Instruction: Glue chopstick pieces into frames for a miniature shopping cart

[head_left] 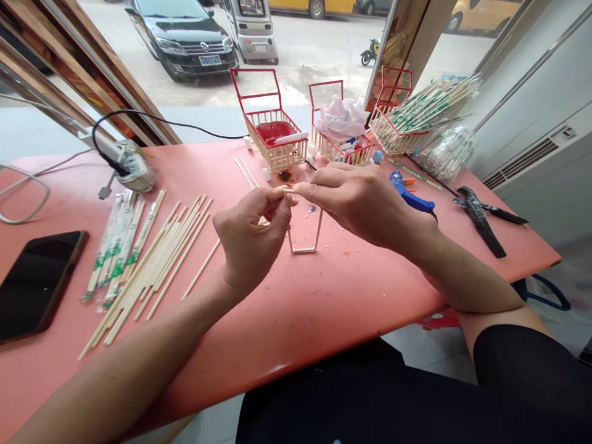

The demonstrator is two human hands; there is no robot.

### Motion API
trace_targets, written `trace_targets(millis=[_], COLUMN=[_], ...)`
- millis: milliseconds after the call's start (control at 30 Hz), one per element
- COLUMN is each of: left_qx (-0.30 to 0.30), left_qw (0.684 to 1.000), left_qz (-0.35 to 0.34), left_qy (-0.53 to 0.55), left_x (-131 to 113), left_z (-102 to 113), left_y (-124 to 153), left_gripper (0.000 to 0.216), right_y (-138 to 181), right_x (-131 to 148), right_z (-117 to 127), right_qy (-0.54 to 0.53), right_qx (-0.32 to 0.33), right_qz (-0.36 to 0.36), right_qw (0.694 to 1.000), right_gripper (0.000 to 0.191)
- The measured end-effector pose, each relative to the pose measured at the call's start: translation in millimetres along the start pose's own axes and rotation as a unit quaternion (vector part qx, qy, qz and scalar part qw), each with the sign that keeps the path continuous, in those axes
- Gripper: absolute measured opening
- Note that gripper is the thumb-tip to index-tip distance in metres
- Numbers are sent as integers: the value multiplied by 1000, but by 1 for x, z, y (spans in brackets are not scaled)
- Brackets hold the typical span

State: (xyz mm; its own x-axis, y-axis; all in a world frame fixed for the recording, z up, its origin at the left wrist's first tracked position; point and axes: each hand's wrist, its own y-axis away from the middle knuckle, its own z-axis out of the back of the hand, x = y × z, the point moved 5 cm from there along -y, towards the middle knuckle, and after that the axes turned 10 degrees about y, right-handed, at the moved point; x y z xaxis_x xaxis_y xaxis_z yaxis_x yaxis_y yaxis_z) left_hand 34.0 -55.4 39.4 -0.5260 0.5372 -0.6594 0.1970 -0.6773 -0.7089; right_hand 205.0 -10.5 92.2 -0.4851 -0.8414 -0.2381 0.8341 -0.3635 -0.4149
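A short piece of wooden stick (289,190) is pinched between the fingertips of both hands above the middle of the table. My left hand (254,231) grips its left end with thumb and forefinger, and my right hand (361,197) grips the other end. Below them a small frame of thin sticks (304,251) lies on the tabletop, its far part hidden by my hands. Loose chopsticks (160,265) are spread left of my left hand, beside several wrapped chopsticks (124,237). A single chopstick (201,269) lies nearer my left wrist.
Three small stick-built carts, one holding red material (277,139), one white plastic (341,117), one wrapped chopsticks (416,114), stand at the back. A blue glue gun (411,192) and black-handled cutters (478,219) lie right. A phone (39,283) and power strip (132,166) lie left.
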Motion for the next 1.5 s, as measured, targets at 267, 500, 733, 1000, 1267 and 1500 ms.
trace_targets(millis=[267,500,733,1000,1267,1500], left_qx=[3,5,5,16,16,34], left_qw=[1000,999,995,995,994,994], left_qz=[19,40,81,79,73,82], left_qy=[11,25,61,61,80,63], left_x=[0,0,5,5,5,7], left_z=[-1,-1,0,0,-1,1], left_y=[-1,-1,-3,-3,-3,-5], left_gripper=[8,7,6,4,8,5], right_y=[-6,-6,-4,-2,-3,-2], right_x=[-4,-8,-14,-23,-29,-33], right_z=[1,1,4,10,4,4], right_qy=[-43,-67,-62,-63,-50,-87], right_qx=[10,25,43,55,60,44], right_qz=[-46,-52,-51,-79,-90,-88], right_qw=[998,996,996,993,993,991], right_gripper=[26,25,27,28,28,25])
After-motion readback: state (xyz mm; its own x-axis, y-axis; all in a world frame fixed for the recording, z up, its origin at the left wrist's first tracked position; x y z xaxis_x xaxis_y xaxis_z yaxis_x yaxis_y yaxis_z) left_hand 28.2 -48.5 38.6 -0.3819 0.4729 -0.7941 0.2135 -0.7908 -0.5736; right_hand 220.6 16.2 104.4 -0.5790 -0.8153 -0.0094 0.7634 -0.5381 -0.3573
